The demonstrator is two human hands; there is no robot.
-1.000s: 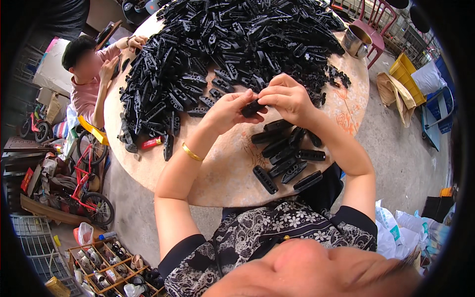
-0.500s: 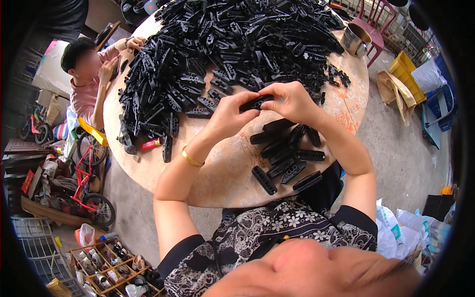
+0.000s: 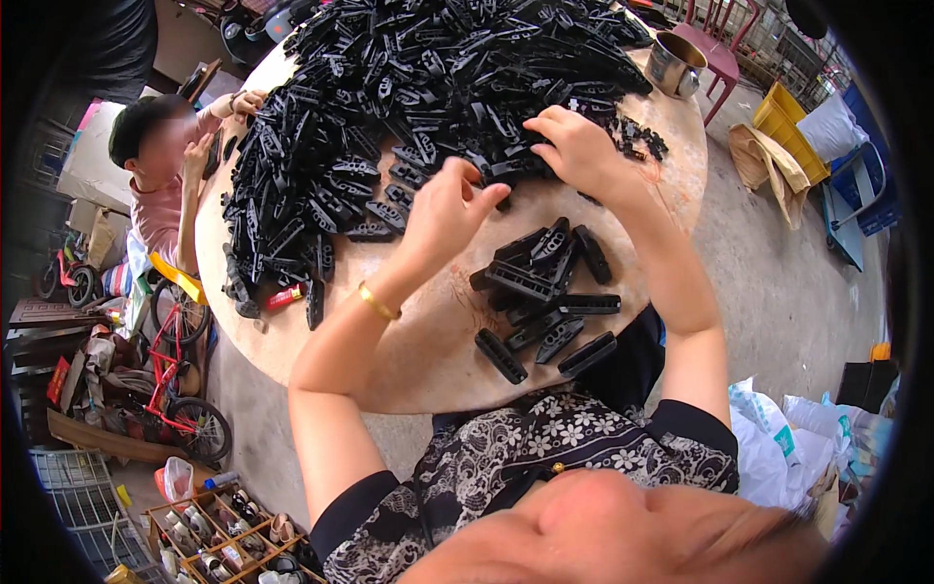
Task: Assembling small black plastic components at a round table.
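My left hand [image 3: 448, 209] is at the near edge of a big heap of black plastic parts [image 3: 409, 88]. Its thumb stands apart from the bent fingers, and a dark part shows just beyond the thumb tip. To its right, my right hand [image 3: 579, 151] reaches over the heap's near right side, thumb and fingers apart, with nothing seen in it. Closer to me, a smaller pile of long black plastic parts [image 3: 525, 279] lies on the round table [image 3: 389, 336], some crossing over each other.
A metal pot [image 3: 675, 66] stands at the table's far right, near small black pieces [image 3: 637, 136]. A red packet [image 3: 284, 297] lies at left. Across the left edge, a person [image 3: 161, 156] works at the heap. A red chair [image 3: 720, 49] stands beyond the pot.
My hands have parted and moved off the black part they held together. The right went out over the heap. The small pile looks rearranged, with parts lying on top. The view has shifted slightly.
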